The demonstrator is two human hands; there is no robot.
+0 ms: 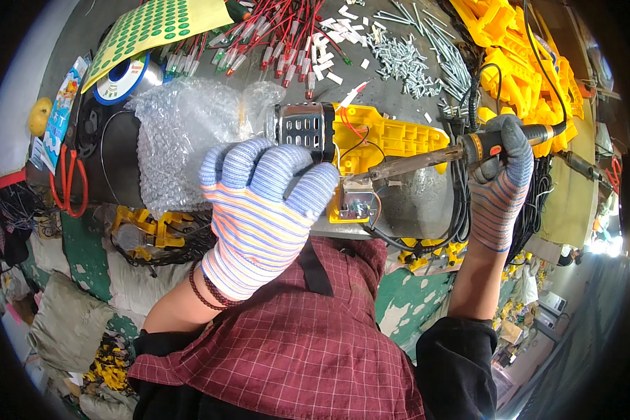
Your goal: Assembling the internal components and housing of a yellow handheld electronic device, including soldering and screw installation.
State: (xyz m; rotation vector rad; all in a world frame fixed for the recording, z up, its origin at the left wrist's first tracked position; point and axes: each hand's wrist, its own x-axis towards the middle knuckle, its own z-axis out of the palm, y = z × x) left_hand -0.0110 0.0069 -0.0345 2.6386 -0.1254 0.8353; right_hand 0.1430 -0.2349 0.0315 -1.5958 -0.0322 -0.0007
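Observation:
My right hand [500, 175], in a striped glove, is wrapped round the handle of a soldering iron [420, 161]. The iron points left, its tip at a small metal part [357, 201] at the near edge of an open yellow plastic housing [392, 138]. Thin red and black wires lie inside that housing. At its left end sits a perforated metal cylinder [304, 127]. My left hand [262, 203], also gloved, curls its fingers against the near side of this cylinder, the thumb close to the iron's tip. Its fingertips are partly hidden.
Bubble wrap [182, 133] lies left of the work. Behind are red-wired indicator lights [280, 49], white sleeves [325, 49], loose screws [406, 63] and yellow housings [532, 70]. A solder spool [122, 80] and red-handled scissors [68, 182] are at left. Black cable [460, 210] hangs at right.

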